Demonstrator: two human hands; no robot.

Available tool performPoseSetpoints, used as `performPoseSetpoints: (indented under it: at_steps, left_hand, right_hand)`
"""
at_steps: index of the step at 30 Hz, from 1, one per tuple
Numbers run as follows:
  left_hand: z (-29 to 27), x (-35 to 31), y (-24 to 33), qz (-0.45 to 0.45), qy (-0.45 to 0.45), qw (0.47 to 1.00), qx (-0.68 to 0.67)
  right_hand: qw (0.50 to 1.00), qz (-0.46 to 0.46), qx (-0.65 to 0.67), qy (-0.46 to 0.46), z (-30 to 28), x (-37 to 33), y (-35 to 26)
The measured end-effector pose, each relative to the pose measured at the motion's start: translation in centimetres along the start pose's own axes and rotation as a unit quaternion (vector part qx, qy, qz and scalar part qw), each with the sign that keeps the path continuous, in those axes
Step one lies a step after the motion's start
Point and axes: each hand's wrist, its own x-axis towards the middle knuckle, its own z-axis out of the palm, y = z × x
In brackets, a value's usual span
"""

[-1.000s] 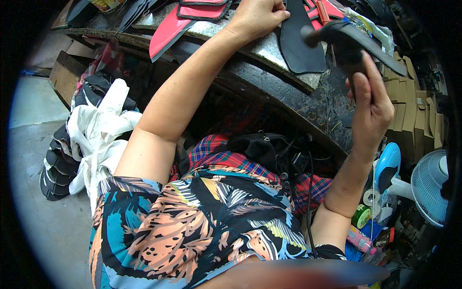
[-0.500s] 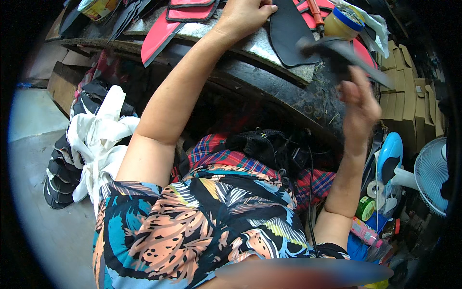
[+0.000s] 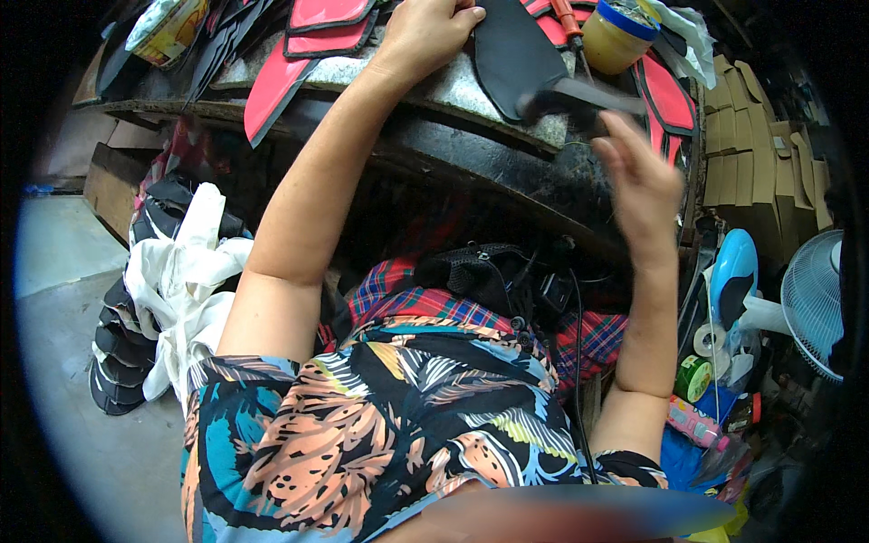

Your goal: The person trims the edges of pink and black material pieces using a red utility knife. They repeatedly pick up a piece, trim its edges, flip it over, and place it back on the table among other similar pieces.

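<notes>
At the top of the head view, my left hand (image 3: 425,38) is closed, thumb against the edge of a flat black sole-shaped piece (image 3: 514,59). The piece lies on a pale stone slab (image 3: 444,92) on the workbench; its far end is cut off by the view. My right hand (image 3: 641,176) is closed around a hammer (image 3: 541,103), both blurred by motion. The hammer's dark head is over the lower right edge of the black piece; whether it touches cannot be told.
Red pieces with black edging (image 3: 330,41) lie left of my left hand, more (image 3: 668,95) at right. A blue-rimmed jar (image 3: 619,38) and red-handled tool (image 3: 568,20) stand beyond the hammer. Folded cardboard (image 3: 747,172) and a fan (image 3: 812,303) are at right, white cloth (image 3: 186,281) at left.
The hammer has come down and leftward with my right hand, from above the bench's right side to the black piece's lower edge. The whole view has shifted slightly; my left hand stays at the piece.
</notes>
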Motion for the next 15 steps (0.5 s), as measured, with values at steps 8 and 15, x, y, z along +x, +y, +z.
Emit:
performPoseSetpoints:
  at_steps: [8,15]
  left_hand:
    - [0.0,0.3,-0.1,0.002,0.007,1.000,-0.003]
    - [-0.6,-0.8,1.6,0.088,-0.071,0.994,0.000]
  right_hand:
    - [0.992,-0.058,0.008,0.112,-2.5,-0.7,3.1]
    - [0.999,-0.021,0.040,0.005,0.5,-0.8,3.5]
